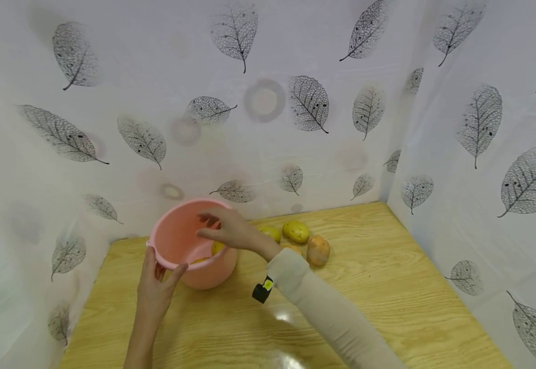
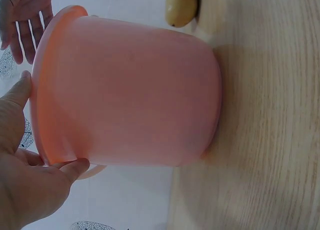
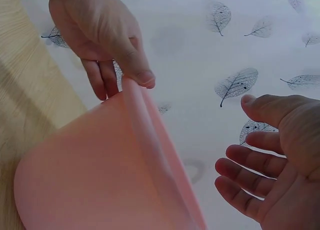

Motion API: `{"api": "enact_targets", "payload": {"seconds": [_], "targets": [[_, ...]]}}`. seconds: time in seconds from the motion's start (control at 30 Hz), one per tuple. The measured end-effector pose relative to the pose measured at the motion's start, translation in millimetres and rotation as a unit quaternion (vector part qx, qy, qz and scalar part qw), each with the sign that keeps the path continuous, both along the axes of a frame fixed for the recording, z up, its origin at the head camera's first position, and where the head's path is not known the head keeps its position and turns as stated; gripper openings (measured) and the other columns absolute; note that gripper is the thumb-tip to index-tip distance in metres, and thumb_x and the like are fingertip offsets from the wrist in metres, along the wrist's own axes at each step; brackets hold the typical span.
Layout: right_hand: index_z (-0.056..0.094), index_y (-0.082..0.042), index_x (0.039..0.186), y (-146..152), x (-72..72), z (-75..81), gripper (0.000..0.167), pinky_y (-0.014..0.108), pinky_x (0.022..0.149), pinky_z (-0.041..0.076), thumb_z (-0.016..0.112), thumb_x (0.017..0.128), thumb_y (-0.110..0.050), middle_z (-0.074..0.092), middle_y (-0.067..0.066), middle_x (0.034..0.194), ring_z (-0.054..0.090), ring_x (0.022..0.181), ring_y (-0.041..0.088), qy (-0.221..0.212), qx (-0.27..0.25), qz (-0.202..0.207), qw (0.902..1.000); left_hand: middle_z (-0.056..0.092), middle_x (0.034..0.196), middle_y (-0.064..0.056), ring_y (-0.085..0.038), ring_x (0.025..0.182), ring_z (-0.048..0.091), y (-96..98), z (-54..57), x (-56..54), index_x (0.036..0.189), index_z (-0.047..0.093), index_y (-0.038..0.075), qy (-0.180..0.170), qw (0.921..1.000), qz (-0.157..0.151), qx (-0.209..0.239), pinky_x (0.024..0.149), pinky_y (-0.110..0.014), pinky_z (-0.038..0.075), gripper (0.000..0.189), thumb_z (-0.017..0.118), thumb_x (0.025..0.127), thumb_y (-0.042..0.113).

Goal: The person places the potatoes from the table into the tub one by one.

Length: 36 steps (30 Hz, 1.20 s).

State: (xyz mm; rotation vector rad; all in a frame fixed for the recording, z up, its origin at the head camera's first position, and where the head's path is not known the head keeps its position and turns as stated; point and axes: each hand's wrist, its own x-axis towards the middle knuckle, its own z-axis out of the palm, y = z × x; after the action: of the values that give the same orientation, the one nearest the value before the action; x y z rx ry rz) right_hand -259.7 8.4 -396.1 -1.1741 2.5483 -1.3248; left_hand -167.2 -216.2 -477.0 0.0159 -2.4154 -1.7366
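Observation:
A pink plastic bucket stands on the wooden table, its mouth leaning toward me. My left hand grips the near left of its rim, thumb over the edge, as the right wrist view also shows. Over the bucket's mouth is my right hand, holding nothing. Its fingers are spread and slightly bent in the right wrist view. Inside the bucket, yellow potatoes partly show; the near rim hides the rest.
Right of the bucket, several potatoes lie on the table, among them a yellow potato and a browner potato. My right forearm partly covers the group. A white leaf-print curtain encloses the table's back and sides.

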Motion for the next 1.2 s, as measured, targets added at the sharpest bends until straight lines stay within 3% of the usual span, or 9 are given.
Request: {"api": "enact_targets", "payload": {"seconds": [0.37,0.57,0.8,1.2], "targets": [[0.059,-0.003,0.143,14,2.4,13.4,0.048,0.024,0.095,0.057,0.071,0.101,-0.022,0.065,0.012,0.134,0.065,0.110,0.017,-0.009,-0.014,-0.023,0.9996,0.002,0.172,-0.005,-0.033,0.154,0.021,0.8,1.9,-0.4,0.167,-0.002,0.022,0.012,0.9999,-0.002,0.010,0.118,-0.015,0.028,0.102,0.074,0.098,0.020],[0.059,-0.005,0.143,29,5.1,14.9,0.048,0.021,0.095,0.054,0.070,0.101,-0.026,0.066,0.009,0.132,0.063,0.110,0.014,-0.037,-0.032,-0.039,0.9980,0.003,0.172,-0.006,-0.032,0.154,0.022,0.3,1.0,-1.7,0.167,0.000,0.025,0.012,0.9999,-0.002,0.008,0.118,-0.015,0.029,0.102,0.074,0.098,0.021],[0.057,0.002,0.143,51,8.7,8.8,0.049,0.027,0.095,0.057,0.071,0.100,-0.018,0.066,0.017,0.131,0.066,0.113,0.028,-0.015,-0.041,-0.038,0.9983,0.001,0.172,-0.004,-0.031,0.155,0.020,-1.1,0.3,-3.2,0.167,-0.003,0.022,0.007,1.0000,-0.003,0.004,0.118,-0.018,0.029,0.104,0.074,0.098,0.018],[0.057,0.003,0.144,99,17.3,-8.3,0.051,0.048,0.099,0.057,0.071,0.100,-0.017,0.065,0.019,0.132,0.064,0.114,0.034,-0.026,-0.055,-0.063,0.9961,0.006,0.172,-0.005,-0.031,0.154,0.023,0.0,0.0,-0.3,0.167,0.002,0.024,0.020,0.9998,-0.003,0.008,0.115,-0.011,0.031,0.100,0.074,0.098,0.018]]}}
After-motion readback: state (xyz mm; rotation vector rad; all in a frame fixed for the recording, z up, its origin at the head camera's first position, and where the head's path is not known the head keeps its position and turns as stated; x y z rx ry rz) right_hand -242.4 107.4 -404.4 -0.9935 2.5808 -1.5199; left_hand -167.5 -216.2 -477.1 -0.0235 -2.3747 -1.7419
